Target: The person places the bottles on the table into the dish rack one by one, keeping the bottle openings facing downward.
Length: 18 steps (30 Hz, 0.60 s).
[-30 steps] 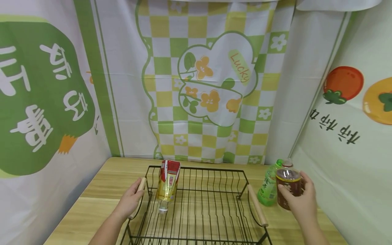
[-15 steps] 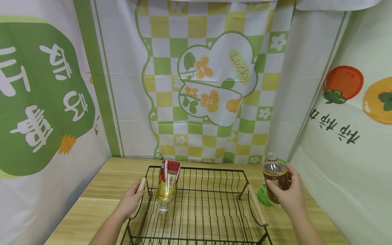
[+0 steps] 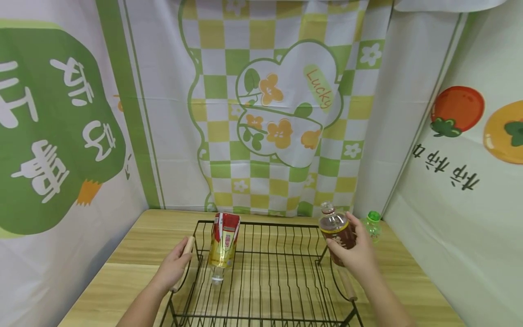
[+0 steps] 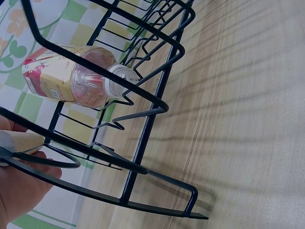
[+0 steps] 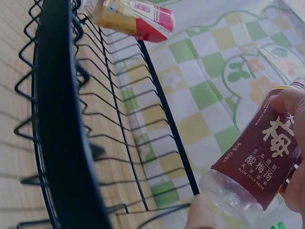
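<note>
In the head view my left hand (image 3: 173, 269) grips the left wooden handle (image 3: 189, 245) of a black wire dish rack (image 3: 261, 224). My right hand (image 3: 360, 255) holds a plum juice bottle (image 3: 342, 238) with a dark red label around its body. That bottle is uncapped, neck up and slightly tilted left, above the rack's right side. Its clear base shows in the right wrist view, raised over the rack's wires. Inside the rack at the left, a red and yellow labelled bottle (image 3: 224, 245) leans upside down, neck on the wires. The left wrist view shows its clear neck (image 4: 120, 82).
A green-capped bottle (image 3: 373, 225) stands on the wooden table (image 3: 122, 272) right of the rack, partly behind my right hand. The rack's right wooden handle (image 3: 347, 284) lies just below the held bottle. Patterned cloth (image 3: 278, 190) hangs behind and at both sides.
My right hand has carried the plum juice bottle leftward, from beside the green-capped bottle to over the rack's right side. My left hand has stayed on its handle.
</note>
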Tool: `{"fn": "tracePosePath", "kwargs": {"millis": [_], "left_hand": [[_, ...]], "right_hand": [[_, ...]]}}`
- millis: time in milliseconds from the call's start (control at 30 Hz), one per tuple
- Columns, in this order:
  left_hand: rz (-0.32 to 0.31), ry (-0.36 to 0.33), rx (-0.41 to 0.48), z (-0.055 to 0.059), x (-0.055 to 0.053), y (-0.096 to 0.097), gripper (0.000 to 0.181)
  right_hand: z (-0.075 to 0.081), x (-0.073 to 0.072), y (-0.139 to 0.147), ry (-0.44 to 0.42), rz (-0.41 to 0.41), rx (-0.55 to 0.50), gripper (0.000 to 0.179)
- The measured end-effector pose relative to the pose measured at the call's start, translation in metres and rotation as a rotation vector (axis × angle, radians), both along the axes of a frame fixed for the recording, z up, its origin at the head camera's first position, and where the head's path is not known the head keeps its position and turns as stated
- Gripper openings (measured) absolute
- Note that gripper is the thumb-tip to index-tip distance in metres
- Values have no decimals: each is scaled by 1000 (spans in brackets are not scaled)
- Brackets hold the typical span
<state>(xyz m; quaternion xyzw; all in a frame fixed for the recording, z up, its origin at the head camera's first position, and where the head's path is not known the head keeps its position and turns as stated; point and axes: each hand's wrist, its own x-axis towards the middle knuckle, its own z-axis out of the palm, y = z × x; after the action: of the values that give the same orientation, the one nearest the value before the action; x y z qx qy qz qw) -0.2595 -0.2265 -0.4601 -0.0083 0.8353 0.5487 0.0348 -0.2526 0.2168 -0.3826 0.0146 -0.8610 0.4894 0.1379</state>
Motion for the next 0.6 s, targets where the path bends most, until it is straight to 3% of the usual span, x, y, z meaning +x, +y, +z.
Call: {"fn": "tracePosePath", "kwargs": {"millis": [333, 433, 600], "left_hand": [[-6, 27, -66, 6, -1, -1, 75], [-15, 54, -90, 11, -1, 1, 79], [-41, 107, -52, 24, 2, 10, 80]], "right_hand": [[-5, -2, -31, -20, 73, 28, 85], [-8, -3, -39, -2, 92, 51, 84], [-15, -2, -49, 26, 115, 86, 84]]}}
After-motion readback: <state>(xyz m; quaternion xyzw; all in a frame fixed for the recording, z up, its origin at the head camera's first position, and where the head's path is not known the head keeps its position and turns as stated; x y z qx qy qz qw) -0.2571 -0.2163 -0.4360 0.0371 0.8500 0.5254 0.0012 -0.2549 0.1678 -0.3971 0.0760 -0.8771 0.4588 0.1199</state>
